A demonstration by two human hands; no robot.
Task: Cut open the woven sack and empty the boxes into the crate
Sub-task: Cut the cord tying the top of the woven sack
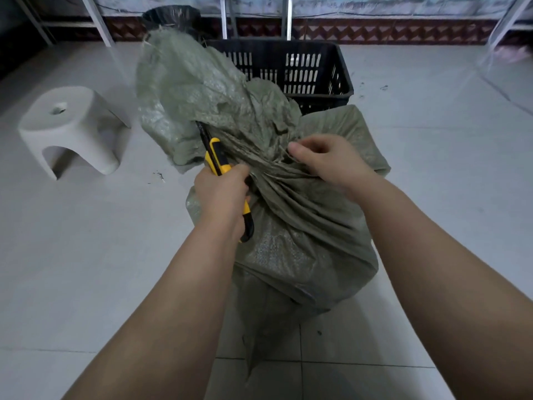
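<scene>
Woven sack [288, 232] is standing on the floor, crate [343, 73] just behind | left hand [222, 194] is gripping utility knife [215, 155], blade pointing away, alongside the cinched neck's [268, 166] left | right hand [326, 160] is pinching the neck's right side.

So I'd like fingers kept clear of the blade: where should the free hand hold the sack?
Probably the sack at its gathered neck, from the right, where the right hand pinches it. The fabric bunches into a narrow twist there, and the knife in the left hand comes in from the left.
</scene>
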